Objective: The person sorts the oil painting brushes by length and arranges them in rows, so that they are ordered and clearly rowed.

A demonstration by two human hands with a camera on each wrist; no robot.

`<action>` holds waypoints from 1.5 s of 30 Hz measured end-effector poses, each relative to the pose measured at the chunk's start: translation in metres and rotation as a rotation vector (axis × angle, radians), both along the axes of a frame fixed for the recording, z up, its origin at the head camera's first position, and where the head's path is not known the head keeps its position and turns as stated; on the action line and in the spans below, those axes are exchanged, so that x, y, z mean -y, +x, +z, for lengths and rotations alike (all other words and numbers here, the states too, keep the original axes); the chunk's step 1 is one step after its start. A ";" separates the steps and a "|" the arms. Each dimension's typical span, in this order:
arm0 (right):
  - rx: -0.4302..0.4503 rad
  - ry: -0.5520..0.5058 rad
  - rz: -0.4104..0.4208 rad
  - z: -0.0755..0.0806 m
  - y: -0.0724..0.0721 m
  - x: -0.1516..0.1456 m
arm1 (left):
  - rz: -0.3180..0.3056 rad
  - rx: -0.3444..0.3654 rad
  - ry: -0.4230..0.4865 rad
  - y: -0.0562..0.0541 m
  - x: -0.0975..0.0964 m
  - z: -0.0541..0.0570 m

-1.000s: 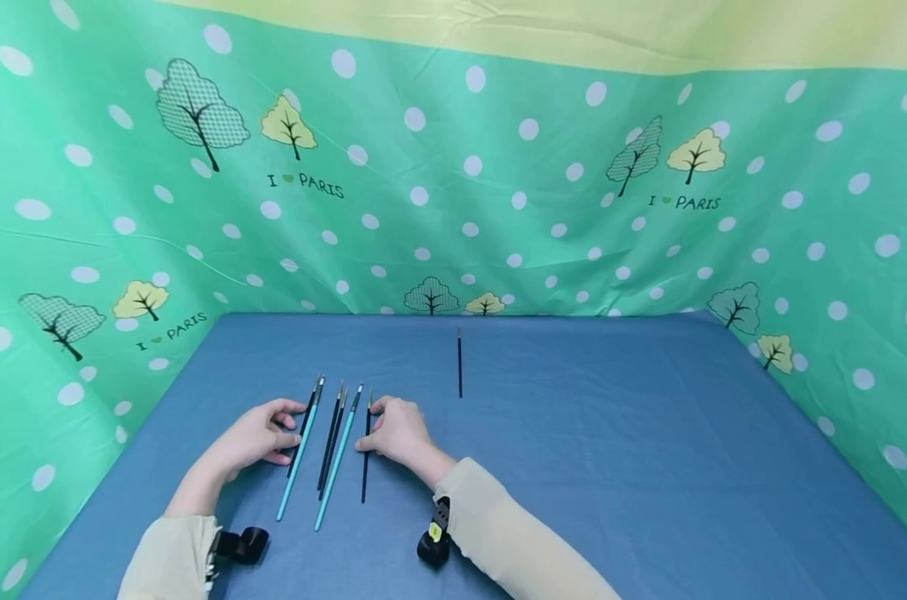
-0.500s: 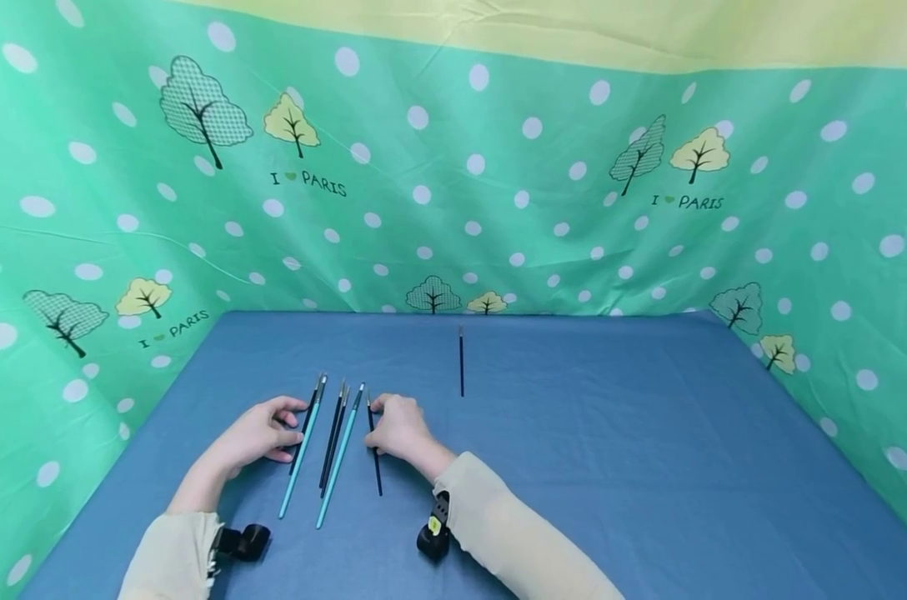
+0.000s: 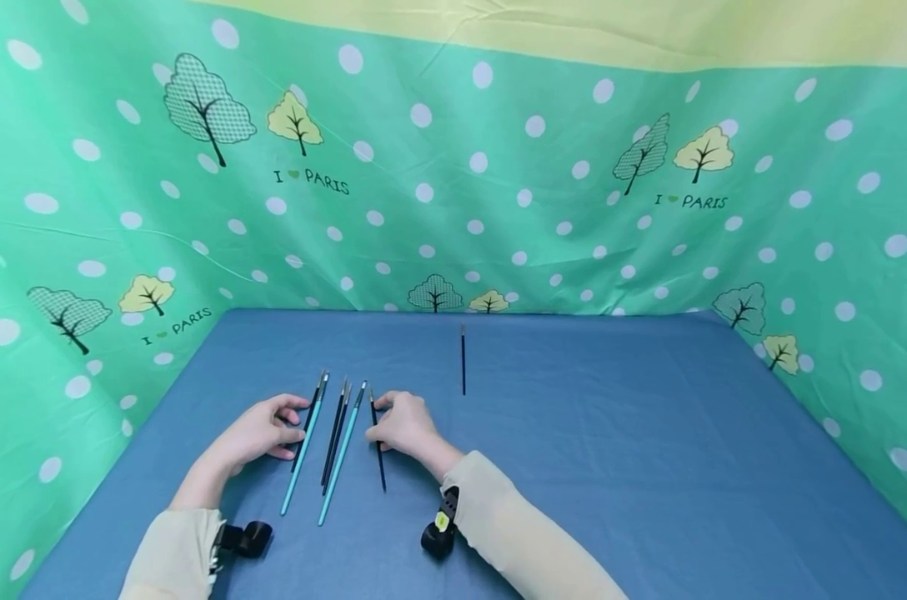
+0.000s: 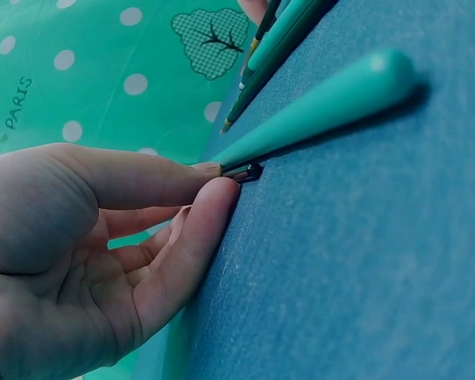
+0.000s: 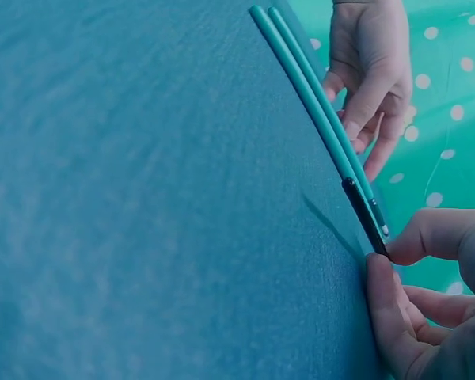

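In the head view my right hand (image 3: 408,425) pinches a thin black paintbrush (image 3: 381,468) between thumb and fingers, its bristles pointing away from me. The right wrist view shows the handle end (image 5: 364,212) tilted up off the cloth, a shadow below. My left hand (image 3: 264,429) is at the left of the brushes. Its thumb and a finger pinch another black paintbrush (image 4: 249,172), beside a teal paintbrush (image 4: 324,107) that the thumb seems to touch. Between the hands lie a second teal paintbrush (image 3: 339,467) and black paintbrushes (image 3: 331,446), roughly parallel.
One more black paintbrush (image 3: 464,367) lies alone toward the table's back edge. A blue cloth (image 3: 611,467) covers the table. Green dotted fabric (image 3: 498,192) hangs at the back and sides. Each wrist carries a black camera (image 3: 438,537).
The right hand's black paintbrush has swung its handle end to the right and now slants the other way. The hand moved slightly right. The left hand has stayed put.
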State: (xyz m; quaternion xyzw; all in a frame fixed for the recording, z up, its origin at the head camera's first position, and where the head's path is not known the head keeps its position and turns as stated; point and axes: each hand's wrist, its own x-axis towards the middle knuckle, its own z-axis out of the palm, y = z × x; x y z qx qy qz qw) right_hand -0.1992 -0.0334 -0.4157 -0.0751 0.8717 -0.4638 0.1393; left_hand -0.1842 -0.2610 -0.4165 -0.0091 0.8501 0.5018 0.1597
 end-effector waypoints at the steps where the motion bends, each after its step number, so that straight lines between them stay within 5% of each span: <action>1: 0.007 -0.019 -0.009 0.000 0.000 -0.001 | 0.000 0.000 0.002 0.000 0.000 0.000; 11: 0.051 -0.167 -0.061 -0.002 0.000 -0.004 | 0.001 -0.008 0.008 0.001 0.000 0.000; 45: -0.001 -0.168 -0.157 0.006 -0.042 -0.071 | 0.002 -0.007 0.014 0.001 0.001 -0.001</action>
